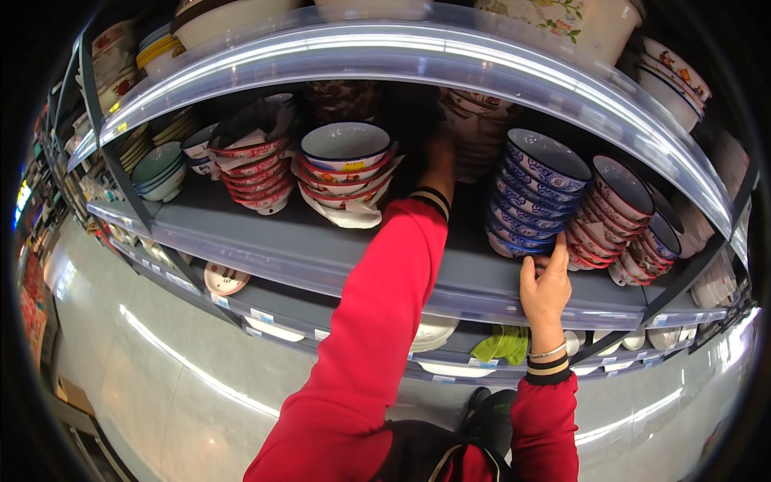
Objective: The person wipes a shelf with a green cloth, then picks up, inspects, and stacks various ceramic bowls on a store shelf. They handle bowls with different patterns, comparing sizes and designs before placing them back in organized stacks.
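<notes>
My left hand (441, 153) reaches deep into the shelf's shadow, beside a tall stack of patterned bowls (480, 135) at the back; its fingers are too dark to make out. My right hand (547, 284) is at the foot of a leaning stack of blue-and-white bowls (530, 196), fingers against the lowest ones. Just right of that stack lean red-rimmed bowls (608, 211). Left of my left arm stand a stack of bowls with a white, blue-rimmed one (345, 144) on top and paper between them, and a stack of red patterned bowls (256, 175).
A clear plastic shelf edge (415, 51) curves above my arms, with large enamel-like containers (554, 24) over it. The lower shelf holds a green cloth (503, 344), white plates (435, 332) and a small round dish (226, 278). Green bowls (159, 172) sit at the left.
</notes>
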